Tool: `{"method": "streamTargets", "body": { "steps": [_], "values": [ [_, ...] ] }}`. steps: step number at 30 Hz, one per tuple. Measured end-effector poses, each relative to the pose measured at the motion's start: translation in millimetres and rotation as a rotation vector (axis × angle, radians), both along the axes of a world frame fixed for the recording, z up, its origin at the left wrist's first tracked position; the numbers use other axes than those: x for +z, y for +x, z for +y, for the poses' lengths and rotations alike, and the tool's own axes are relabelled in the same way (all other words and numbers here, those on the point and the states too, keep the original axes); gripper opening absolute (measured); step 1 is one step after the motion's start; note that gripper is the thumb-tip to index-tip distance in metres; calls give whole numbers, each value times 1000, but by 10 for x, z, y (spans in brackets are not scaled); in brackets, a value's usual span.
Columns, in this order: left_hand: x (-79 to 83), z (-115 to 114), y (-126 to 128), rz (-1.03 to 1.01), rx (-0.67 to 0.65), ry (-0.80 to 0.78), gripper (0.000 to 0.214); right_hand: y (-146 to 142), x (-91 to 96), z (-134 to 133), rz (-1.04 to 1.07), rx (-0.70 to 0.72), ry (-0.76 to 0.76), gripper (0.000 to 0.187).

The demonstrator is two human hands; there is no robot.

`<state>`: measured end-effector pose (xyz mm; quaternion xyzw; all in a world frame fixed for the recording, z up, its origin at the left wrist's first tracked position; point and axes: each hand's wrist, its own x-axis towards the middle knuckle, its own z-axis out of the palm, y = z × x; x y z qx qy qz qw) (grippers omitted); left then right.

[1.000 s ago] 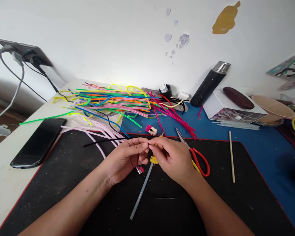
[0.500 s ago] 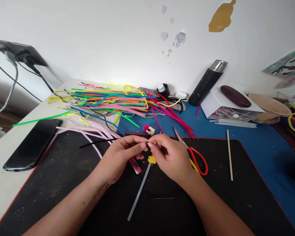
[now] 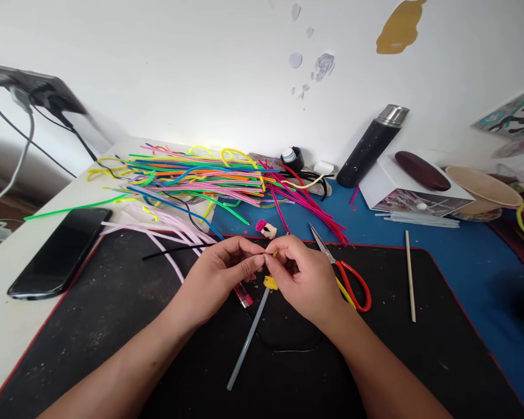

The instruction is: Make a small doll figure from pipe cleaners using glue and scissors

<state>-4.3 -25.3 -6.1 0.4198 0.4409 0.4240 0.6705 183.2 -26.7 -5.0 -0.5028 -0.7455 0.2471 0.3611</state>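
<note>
My left hand (image 3: 227, 270) is closed in a pinch on a black pipe cleaner (image 3: 174, 251), whose long end sticks out to the left. The fingertips of my right hand (image 3: 305, 276) are pinched against those of my left, where the black strand's other end is hidden between them. Below the hands a translucent stick (image 3: 248, 343) lies slanted on the black mat (image 3: 192, 372), with a small yellow piece (image 3: 271, 283) at its upper end. Partly behind my left hand is a clear-and-red lighter-like object (image 3: 245, 299). Scissors (image 3: 347, 279) with red and yellow handles lie beside my right hand.
Behind the mat spreads a pile of coloured pipe cleaners (image 3: 201, 180). A small pink-and-cream piece (image 3: 267, 228) lies beyond my fingers. A phone (image 3: 61, 253) is at left. At right are a wooden stick (image 3: 410, 276), a black flask (image 3: 371, 145) and a white box (image 3: 379, 180).
My fingertips stay pinched together, and the dark bit seen between them before is now covered. The whole view has shifted slightly.
</note>
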Motion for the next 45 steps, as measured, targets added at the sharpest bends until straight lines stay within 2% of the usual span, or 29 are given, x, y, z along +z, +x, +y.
{"method": "streamTargets", "body": {
  "steps": [5, 12, 20, 25, 39, 45],
  "values": [
    [-5, 15, -2, -68, 7, -59, 31, 9, 9, 9, 101, 20, -140, 2],
    [39, 34, -7, -135, 27, -133, 34, 23, 69, 11, 233, 43, -207, 10],
    [20, 43, -8, -215, 24, -222, 35, 6, 56, 12, 184, 49, -187, 9],
    [-12, 61, -4, -260, 72, -288, 37, 20, 50, 5, 188, 29, -186, 11],
    [0, 73, -22, -291, 100, -296, 42, 24, 23, -6, 142, 12, -145, 14],
    [19, 74, -26, -307, 106, -312, 36, 39, 21, 2, 145, -1, -137, 14]
  ]
}}
